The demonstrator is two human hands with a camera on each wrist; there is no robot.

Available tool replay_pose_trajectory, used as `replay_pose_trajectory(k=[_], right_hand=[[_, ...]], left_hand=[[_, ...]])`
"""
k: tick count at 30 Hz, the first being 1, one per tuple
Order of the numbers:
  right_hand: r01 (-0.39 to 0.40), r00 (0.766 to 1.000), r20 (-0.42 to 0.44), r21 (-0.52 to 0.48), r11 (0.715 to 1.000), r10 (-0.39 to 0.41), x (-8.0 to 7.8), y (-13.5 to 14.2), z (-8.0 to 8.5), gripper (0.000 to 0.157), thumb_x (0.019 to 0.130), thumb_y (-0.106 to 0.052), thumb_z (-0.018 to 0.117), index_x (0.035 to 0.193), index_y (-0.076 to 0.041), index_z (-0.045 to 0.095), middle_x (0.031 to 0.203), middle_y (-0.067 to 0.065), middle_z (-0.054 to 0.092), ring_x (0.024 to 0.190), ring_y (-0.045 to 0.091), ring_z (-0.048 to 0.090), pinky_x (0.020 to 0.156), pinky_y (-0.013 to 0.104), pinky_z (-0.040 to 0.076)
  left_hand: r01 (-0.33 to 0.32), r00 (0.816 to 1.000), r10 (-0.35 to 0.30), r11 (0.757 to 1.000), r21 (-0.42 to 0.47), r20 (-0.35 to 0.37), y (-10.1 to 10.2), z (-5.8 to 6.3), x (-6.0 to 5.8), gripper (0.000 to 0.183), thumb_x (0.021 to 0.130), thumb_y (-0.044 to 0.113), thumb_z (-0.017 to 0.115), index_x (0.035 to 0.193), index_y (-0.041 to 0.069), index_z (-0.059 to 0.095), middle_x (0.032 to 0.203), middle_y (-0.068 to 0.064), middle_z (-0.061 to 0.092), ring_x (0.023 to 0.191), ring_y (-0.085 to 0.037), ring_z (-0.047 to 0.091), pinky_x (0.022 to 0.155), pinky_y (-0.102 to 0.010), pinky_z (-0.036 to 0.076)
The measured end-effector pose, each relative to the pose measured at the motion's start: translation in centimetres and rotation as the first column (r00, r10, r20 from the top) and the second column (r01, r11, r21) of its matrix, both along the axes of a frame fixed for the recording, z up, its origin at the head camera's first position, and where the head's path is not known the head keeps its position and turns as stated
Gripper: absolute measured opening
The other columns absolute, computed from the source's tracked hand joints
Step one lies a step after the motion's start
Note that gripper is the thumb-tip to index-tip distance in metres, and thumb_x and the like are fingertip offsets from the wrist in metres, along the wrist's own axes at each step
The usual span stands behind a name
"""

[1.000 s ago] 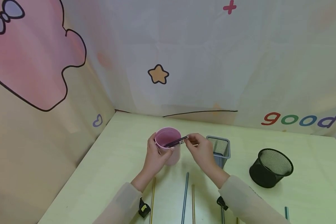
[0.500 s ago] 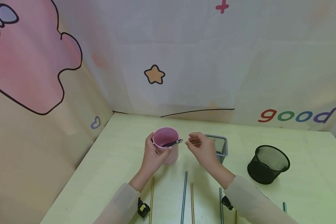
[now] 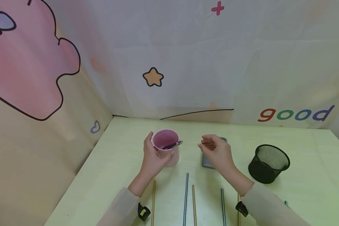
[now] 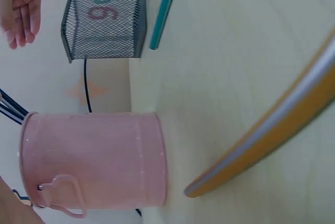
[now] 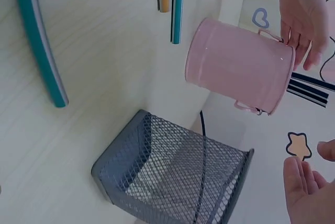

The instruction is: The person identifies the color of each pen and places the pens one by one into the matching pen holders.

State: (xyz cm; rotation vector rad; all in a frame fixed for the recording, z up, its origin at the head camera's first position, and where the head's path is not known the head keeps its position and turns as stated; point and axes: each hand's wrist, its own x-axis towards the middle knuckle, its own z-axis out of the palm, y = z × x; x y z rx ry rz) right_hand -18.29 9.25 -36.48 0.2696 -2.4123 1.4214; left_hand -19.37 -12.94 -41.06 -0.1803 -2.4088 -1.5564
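Note:
A pink bucket-shaped cup (image 3: 175, 159) with small side handles stands upright on the table. Several black-and-silver striped sticks (image 5: 309, 90) lean in it, their ends jutting past the rim. My left hand (image 3: 153, 158) is at the cup's left side, thumb across its front in the head view; in the right wrist view its loosely extended fingers are by the rim. My right hand (image 3: 220, 153) hovers to the right of the cup with relaxed fingers, holding nothing. It partly hides a grey square mesh holder (image 5: 178, 166) in the head view.
A black round mesh holder (image 3: 266, 171) stands to the right. Teal striped sticks (image 3: 185, 197) and yellow striped sticks (image 3: 194, 204) lie lengthwise on the table nearer the body. A printed cloth backdrop (image 3: 186, 62) rises behind the table.
My right hand let go of the dark sticks at the cup and drew away to the right, over the grey mesh holder. My left hand's fingers have loosened from around the cup.

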Motion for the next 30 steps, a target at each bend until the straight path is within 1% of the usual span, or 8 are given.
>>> replay_pose_trajectory(k=[4,12,15,20,23,25,28,30], right_hand=[[0.015,0.999,-0.045,0.014,1.000,-0.015,0.5,1.2,0.1,0.024,0.082,0.000,0.070,0.105,0.003,0.065,0.094,0.015,0.070,0.084,0.021,0.067,0.071,0.008,0.048],[0.038,0.996,-0.082,0.041,0.998,-0.034,2.2,3.7,0.4,0.020,0.081,0.003,0.069,0.100,0.004,0.065,0.091,0.015,0.069,0.078,-0.007,0.058,0.070,0.005,0.046],[0.070,0.995,-0.074,0.068,0.995,-0.065,2.8,4.4,0.5,0.021,0.081,0.002,0.070,0.101,0.003,0.065,0.091,0.014,0.070,0.077,-0.007,0.057,0.069,0.004,0.046],[0.124,0.992,-0.051,0.123,0.985,-0.118,3.8,6.0,0.1,0.021,0.083,-0.002,0.069,0.103,0.002,0.065,0.091,0.013,0.070,0.078,0.004,0.062,0.068,0.005,0.046],[0.146,0.989,-0.059,0.134,0.980,-0.139,4.5,7.1,-0.3,0.021,0.083,-0.001,0.068,0.103,0.002,0.066,0.090,0.012,0.070,0.076,0.003,0.062,0.067,0.005,0.046],[0.166,0.985,-0.062,0.139,0.976,-0.158,4.9,7.7,-0.6,0.021,0.082,0.001,0.068,0.103,0.002,0.066,0.089,0.012,0.070,0.075,-0.002,0.059,0.066,0.003,0.045],[0.188,0.981,-0.069,0.142,0.972,-0.180,5.4,8.6,-0.8,0.021,0.080,0.003,0.068,0.101,0.004,0.065,0.088,0.013,0.070,0.073,-0.010,0.055,0.066,0.001,0.043],[0.205,0.978,-0.065,0.148,0.968,-0.197,5.8,9.1,-1.0,0.020,0.080,0.003,0.067,0.100,0.004,0.065,0.087,0.013,0.070,0.073,-0.013,0.052,0.065,0.001,0.043]], left_hand=[[0.038,0.999,-0.038,0.999,0.013,-0.023,0.3,1.0,0.4,0.105,0.070,0.020,0.082,0.149,0.008,0.013,0.147,-0.017,0.025,0.132,-0.038,0.035,0.102,-0.056,0.040],[0.073,0.993,-0.075,0.997,-0.026,-0.091,1.3,2.4,1.5,0.105,0.069,0.022,0.084,0.148,0.008,0.017,0.144,-0.020,0.031,0.128,-0.039,0.039,0.100,-0.056,0.042],[0.090,0.991,-0.091,0.996,-0.017,-0.103,1.7,3.2,1.8,0.102,0.070,0.021,0.083,0.147,0.010,0.017,0.143,-0.020,0.032,0.127,-0.039,0.040,0.099,-0.056,0.043],[0.114,0.990,-0.115,0.993,-0.008,-0.083,2.9,4.3,2.2,0.099,0.071,0.021,0.082,0.146,0.010,0.020,0.142,-0.019,0.032,0.124,-0.039,0.042,0.096,-0.056,0.045],[0.109,0.991,-0.113,0.992,-0.063,-0.070,3.8,5.1,2.7,0.098,0.071,0.025,0.081,0.146,0.011,0.020,0.144,-0.018,0.032,0.125,-0.039,0.041,0.095,-0.056,0.046],[0.109,0.990,-0.118,0.987,-0.115,-0.074,4.3,5.6,3.1,0.098,0.071,0.027,0.081,0.146,0.011,0.021,0.146,-0.016,0.030,0.128,-0.039,0.039,0.097,-0.057,0.044],[0.121,0.983,-0.143,0.975,-0.187,-0.111,4.9,6.1,3.4,0.098,0.072,0.030,0.080,0.147,0.011,0.020,0.149,-0.012,0.029,0.135,-0.035,0.034,0.102,-0.057,0.039],[0.136,0.973,-0.171,0.966,-0.218,-0.152,5.2,6.2,3.5,0.098,0.073,0.030,0.079,0.147,0.009,0.019,0.150,-0.012,0.027,0.137,-0.033,0.032,0.105,-0.055,0.037]])
